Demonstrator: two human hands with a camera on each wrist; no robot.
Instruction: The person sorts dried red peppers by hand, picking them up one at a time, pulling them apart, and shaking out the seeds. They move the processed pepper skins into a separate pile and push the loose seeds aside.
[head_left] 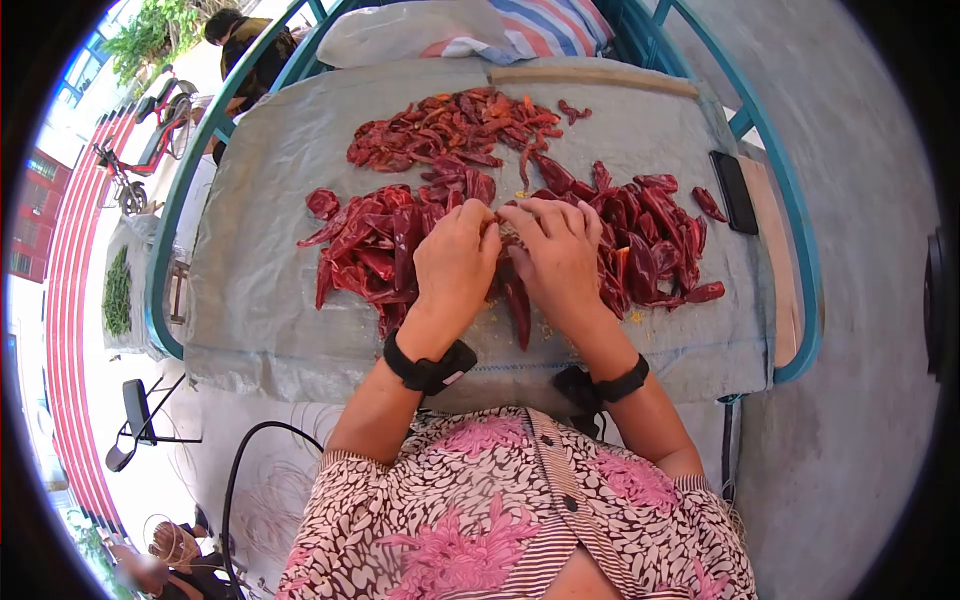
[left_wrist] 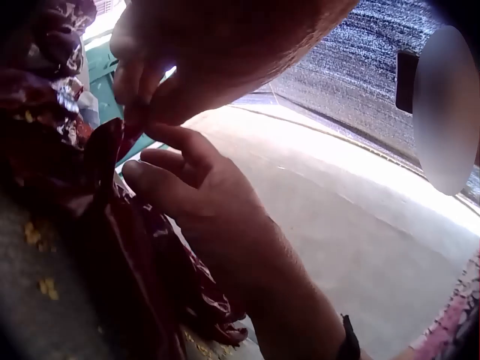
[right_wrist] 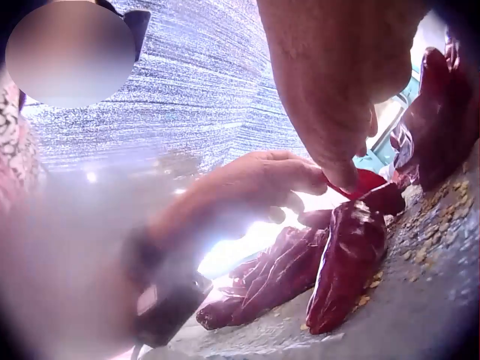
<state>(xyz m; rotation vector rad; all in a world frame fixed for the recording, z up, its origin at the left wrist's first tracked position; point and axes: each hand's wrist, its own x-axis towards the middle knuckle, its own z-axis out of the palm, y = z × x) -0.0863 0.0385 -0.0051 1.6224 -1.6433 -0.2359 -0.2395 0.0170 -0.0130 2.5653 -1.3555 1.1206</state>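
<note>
Dried red peppers lie in a left pile (head_left: 375, 245), a right pile (head_left: 650, 240) and a far pile of smaller, torn-looking pieces (head_left: 450, 125). Between the two near piles, the left hand (head_left: 455, 260) and right hand (head_left: 560, 260) meet with curled fingers. In the right wrist view, a bright red pepper piece (right_wrist: 365, 182) is pinched between the fingertips of both hands. A long dark pepper (head_left: 516, 310) lies below the hands. Seen from the left wrist, the right hand (left_wrist: 217, 187) holds its fingertips close to the left hand (left_wrist: 202, 60), with red pepper between them.
A black phone (head_left: 735, 192) lies at the right edge of the grey cloth (head_left: 270, 290). Teal rails (head_left: 785, 200) frame the surface, and a wooden strip (head_left: 595, 80) lies at the back. Yellow seeds (right_wrist: 435, 217) are scattered about. Other people are at the left.
</note>
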